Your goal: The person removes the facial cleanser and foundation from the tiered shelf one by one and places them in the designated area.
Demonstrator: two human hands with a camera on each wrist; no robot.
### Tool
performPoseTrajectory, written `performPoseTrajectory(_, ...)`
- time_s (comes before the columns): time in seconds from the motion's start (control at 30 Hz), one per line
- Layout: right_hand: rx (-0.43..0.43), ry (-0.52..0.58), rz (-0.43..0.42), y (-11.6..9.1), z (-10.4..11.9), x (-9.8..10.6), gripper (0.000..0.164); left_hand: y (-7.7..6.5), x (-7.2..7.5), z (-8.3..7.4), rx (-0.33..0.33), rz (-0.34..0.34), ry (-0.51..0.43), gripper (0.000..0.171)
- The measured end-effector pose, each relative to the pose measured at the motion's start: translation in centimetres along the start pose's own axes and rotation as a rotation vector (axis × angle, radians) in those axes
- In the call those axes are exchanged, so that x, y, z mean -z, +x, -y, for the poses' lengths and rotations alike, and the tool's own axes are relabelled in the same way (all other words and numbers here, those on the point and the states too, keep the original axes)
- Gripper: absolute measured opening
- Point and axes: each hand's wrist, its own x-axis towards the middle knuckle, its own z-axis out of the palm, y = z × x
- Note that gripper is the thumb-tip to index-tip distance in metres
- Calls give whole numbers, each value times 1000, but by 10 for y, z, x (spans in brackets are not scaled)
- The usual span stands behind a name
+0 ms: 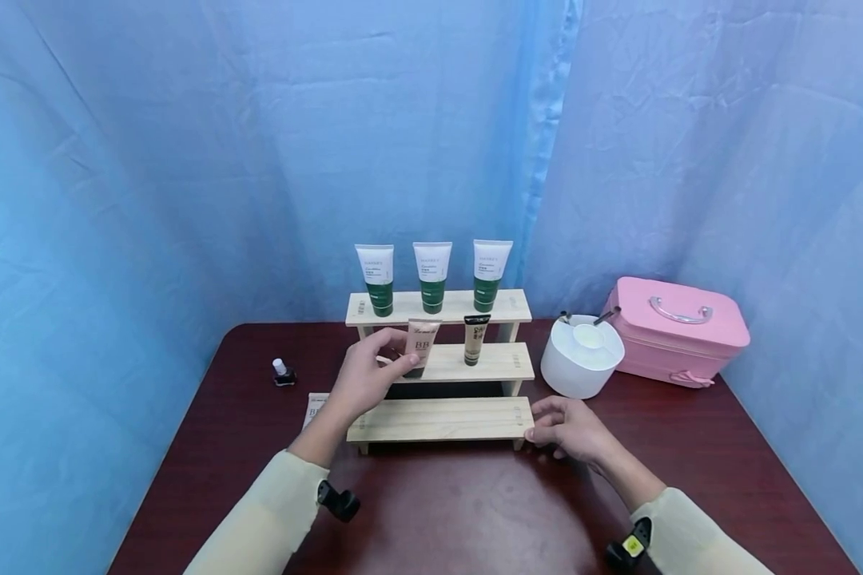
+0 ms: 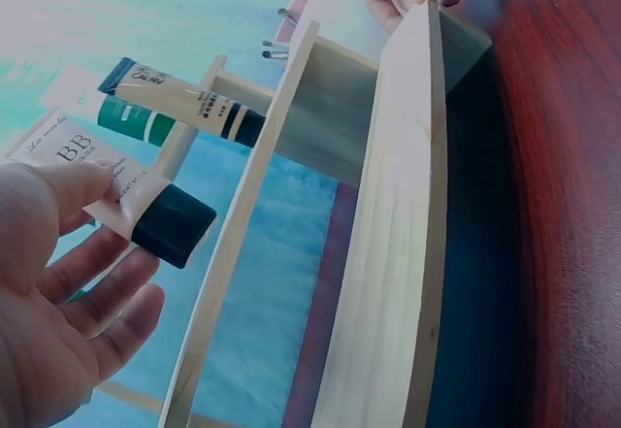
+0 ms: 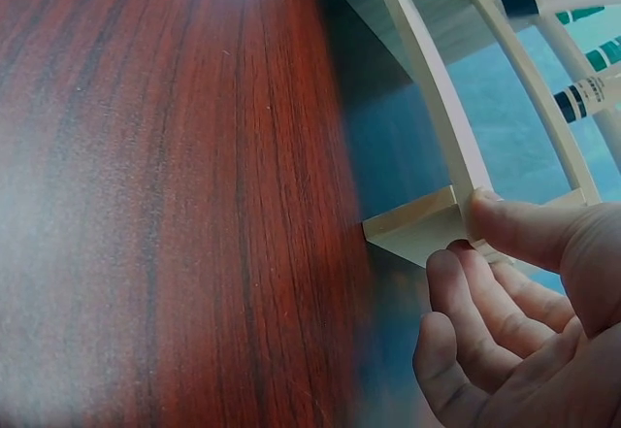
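At about ten o'clock from the middle of the wooden stand, the left hand pinches a pink tube by the middle step. The tube is pale pink, with dark letters that say BB, a wide flat end and a shiny black cap. Seen from the head, its long way runs nearly up and down: the flat end points just past twelve o'clock, and the cap points down, just past six. Whether the cap touches the wood is hard to tell. At four o'clock, the right hand pinches the end of the bottom step. A small cream tube with black ends stands at two o'clock. Three green and white tubes stand up top, from eleven to one.
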Motion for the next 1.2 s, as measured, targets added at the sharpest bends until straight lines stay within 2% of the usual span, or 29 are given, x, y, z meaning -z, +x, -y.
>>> performPoseTrajectory(0.3,-8,-24,-9,1,-1,1,49,-22,24,8,6,3,-35,34)
performPoseTrajectory(0.47,-19,-2,-11,2,-3,0,49,-36,42,22,34,25,-97,32)
performPoseTrajectory(0.57,-17,2,-7,3,-3,1,49,-46,54,34,93,20,-122,31)
performPoseTrajectory(0.83,-1,-21,12,3,1,5,48,-71,86,75,243,-41,-75,40)
performPoseTrajectory(1.0,6,-31,20,3,2,5,49,-84,105,95,344,-57,-58,47)
performPoseTrajectory(1.2,2,-33,19,2,1,4,50,-94,119,119,460,-55,8,48)
